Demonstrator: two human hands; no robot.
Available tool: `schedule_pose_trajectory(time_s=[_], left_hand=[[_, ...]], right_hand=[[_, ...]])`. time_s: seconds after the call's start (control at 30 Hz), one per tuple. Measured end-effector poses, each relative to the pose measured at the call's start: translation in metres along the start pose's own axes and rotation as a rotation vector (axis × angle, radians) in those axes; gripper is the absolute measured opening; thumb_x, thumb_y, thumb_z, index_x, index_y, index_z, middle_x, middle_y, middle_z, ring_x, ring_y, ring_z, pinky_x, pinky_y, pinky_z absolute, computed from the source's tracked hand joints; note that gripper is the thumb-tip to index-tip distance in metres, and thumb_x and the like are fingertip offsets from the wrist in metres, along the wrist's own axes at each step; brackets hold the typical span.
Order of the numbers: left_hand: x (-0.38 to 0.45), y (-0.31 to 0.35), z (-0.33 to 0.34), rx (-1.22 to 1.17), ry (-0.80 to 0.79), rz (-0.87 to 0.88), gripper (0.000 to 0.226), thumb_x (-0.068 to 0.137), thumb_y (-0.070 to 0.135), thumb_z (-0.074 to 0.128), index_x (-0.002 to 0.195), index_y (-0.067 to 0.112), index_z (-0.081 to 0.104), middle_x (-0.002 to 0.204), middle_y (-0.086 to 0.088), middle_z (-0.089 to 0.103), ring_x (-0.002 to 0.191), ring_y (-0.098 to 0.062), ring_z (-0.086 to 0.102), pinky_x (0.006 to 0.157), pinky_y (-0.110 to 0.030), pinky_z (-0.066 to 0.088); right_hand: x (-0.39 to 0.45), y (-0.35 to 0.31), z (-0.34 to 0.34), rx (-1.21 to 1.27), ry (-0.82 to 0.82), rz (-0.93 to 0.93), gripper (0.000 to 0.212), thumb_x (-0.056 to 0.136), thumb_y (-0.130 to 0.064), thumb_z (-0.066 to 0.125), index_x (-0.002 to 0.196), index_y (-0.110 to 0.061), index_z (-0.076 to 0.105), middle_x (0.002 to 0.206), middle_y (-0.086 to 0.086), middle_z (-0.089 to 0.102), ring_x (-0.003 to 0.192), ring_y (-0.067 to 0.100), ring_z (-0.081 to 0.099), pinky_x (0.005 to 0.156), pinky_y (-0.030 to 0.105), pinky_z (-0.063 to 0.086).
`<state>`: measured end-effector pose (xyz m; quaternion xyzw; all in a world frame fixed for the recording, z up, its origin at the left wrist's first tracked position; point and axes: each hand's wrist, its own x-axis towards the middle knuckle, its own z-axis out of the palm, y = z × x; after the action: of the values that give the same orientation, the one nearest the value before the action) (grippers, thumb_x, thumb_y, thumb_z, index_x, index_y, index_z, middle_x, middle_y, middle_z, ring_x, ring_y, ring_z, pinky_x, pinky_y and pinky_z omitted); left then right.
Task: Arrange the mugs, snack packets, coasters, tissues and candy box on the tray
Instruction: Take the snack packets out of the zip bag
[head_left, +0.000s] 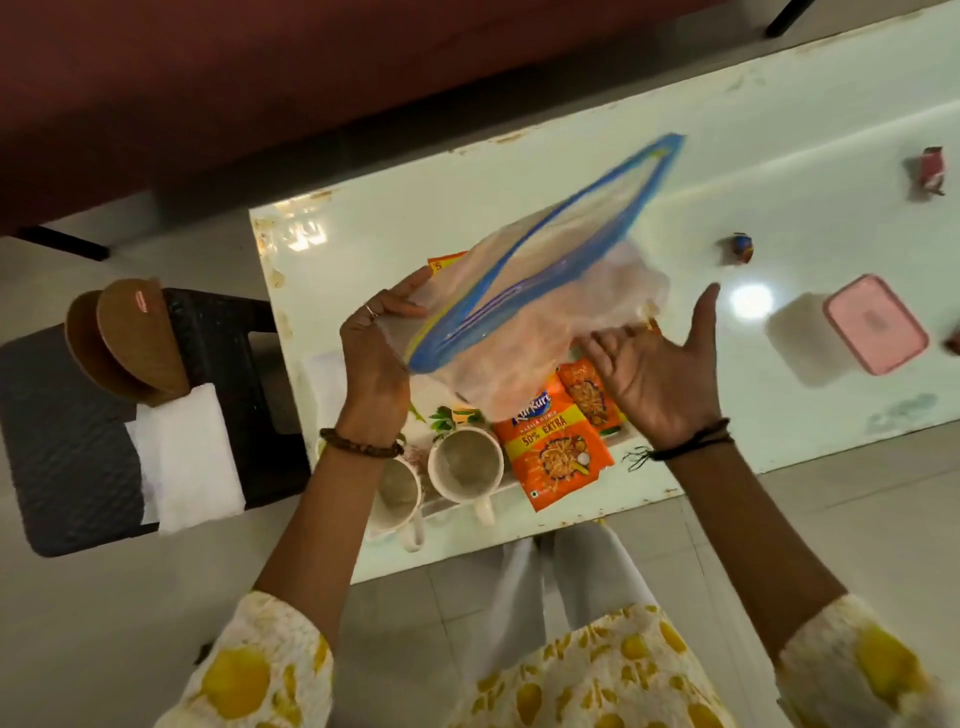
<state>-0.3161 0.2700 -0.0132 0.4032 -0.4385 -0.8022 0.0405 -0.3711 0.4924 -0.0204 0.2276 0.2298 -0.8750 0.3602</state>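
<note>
My left hand (376, 343) grips the edge of a clear plastic bag with a blue zip strip (524, 312), held in the air and blurred. My right hand (660, 374) is spread open, palm up, under the bag's right side. Below the bag lies a white tray (618, 441) on the white table (779, 182). On the tray stand two white mugs (465, 465) (397, 496) and orange snack packets (553, 447) (589, 397). A pink-lidded box (875, 325) sits on the table to the right. Brown coasters (137, 338) and white tissues (184, 460) rest on a dark stool at the left.
Two wrapped candies (740, 248) (931, 169) lie on the table beyond the box. The dark stool (67, 441) stands against the table's left end. A dark red sofa (208, 78) runs along the far side. My legs are at the table's near edge.
</note>
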Motion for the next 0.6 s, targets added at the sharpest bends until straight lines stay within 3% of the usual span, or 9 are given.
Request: schedule_pose_trajectory(time_s=[0.1,0.17,0.23,0.27,0.33,0.4,0.43,0.5,0.6], left_hand=[[-0.009,-0.009,0.001,0.346,0.071,0.299,0.048,0.075,-0.022,0.032,0.056,0.009,0.063,0.121,-0.015,0.060,0.114,-0.028,0.055,0.102,-0.040,0.044],[-0.016,-0.013,-0.005,0.632,-0.024,0.523,0.047,0.069,-0.025,0.031,0.067,0.006,0.066,0.120,-0.009,0.058,0.113,-0.024,0.055,0.102,-0.037,0.043],[-0.023,-0.009,-0.009,0.784,-0.149,0.619,0.043,0.064,-0.022,0.034,0.080,-0.002,0.069,0.121,-0.005,0.054,0.110,-0.007,0.055,0.101,-0.024,0.042],[-0.025,-0.006,-0.011,0.842,-0.249,0.609,0.042,0.066,-0.018,0.039,0.091,-0.001,0.069,0.124,-0.002,0.052,0.110,0.002,0.052,0.100,-0.016,0.040],[-0.030,-0.001,-0.013,1.004,-0.520,0.504,0.051,0.075,-0.002,0.060,0.117,0.025,0.059,0.136,0.014,0.039,0.122,0.011,0.038,0.101,-0.004,0.029],[-0.034,-0.001,-0.019,1.063,-0.753,0.291,0.085,0.069,0.030,0.077,0.131,0.056,0.026,0.141,0.037,0.021,0.130,0.019,0.023,0.101,0.002,0.022],[-0.036,0.001,-0.022,0.997,-0.783,0.192,0.097,0.062,0.043,0.080,0.130,0.064,0.015,0.140,0.042,0.018,0.130,0.020,0.022,0.103,0.000,0.025],[-0.036,0.006,-0.027,0.748,-0.691,0.098,0.101,0.051,0.055,0.081,0.127,0.066,0.015,0.138,0.036,0.029,0.125,0.017,0.037,0.098,-0.011,0.040],[-0.032,0.007,-0.022,0.436,-0.339,-0.081,0.058,0.064,0.062,0.064,0.117,0.048,0.044,0.120,0.019,0.059,0.096,0.002,0.066,0.069,-0.021,0.056]], right_hand=[[-0.003,0.017,0.006,-0.013,0.038,0.016,0.082,0.081,-0.074,0.023,0.136,-0.014,0.036,0.122,0.006,0.058,0.113,0.018,0.057,0.098,0.032,0.046],[-0.002,0.021,0.011,-0.072,0.033,0.017,0.075,0.086,-0.065,0.025,0.143,-0.017,0.025,0.142,0.008,0.038,0.131,0.024,0.037,0.107,0.038,0.034],[0.002,0.023,0.016,-0.163,0.046,0.038,0.054,0.093,-0.048,0.032,0.137,-0.017,0.039,0.136,0.007,0.047,0.126,0.024,0.045,0.103,0.040,0.039],[0.005,0.023,0.018,-0.222,0.089,0.040,0.039,0.095,-0.036,0.038,0.126,-0.016,0.050,0.120,0.006,0.061,0.111,0.022,0.058,0.094,0.036,0.050],[0.011,0.020,0.022,-0.386,0.208,0.016,0.018,0.092,-0.012,0.046,0.105,-0.013,0.058,0.092,0.004,0.065,0.086,0.021,0.063,0.077,0.031,0.056],[0.013,0.013,0.023,-0.541,0.268,-0.030,0.018,0.087,0.002,0.047,0.091,-0.011,0.059,0.080,0.004,0.060,0.075,0.020,0.059,0.074,0.031,0.052],[0.013,0.008,0.023,-0.610,0.269,-0.061,0.022,0.085,0.006,0.048,0.085,-0.013,0.060,0.073,0.002,0.060,0.068,0.018,0.059,0.069,0.029,0.053],[0.008,0.001,0.022,-0.703,0.201,-0.073,0.026,0.082,0.008,0.049,0.082,-0.015,0.061,0.069,0.000,0.061,0.063,0.015,0.060,0.064,0.028,0.055],[0.000,-0.001,0.021,-0.751,0.048,0.005,0.029,0.081,0.007,0.051,0.089,-0.017,0.063,0.079,0.002,0.063,0.072,0.016,0.062,0.069,0.028,0.056]])
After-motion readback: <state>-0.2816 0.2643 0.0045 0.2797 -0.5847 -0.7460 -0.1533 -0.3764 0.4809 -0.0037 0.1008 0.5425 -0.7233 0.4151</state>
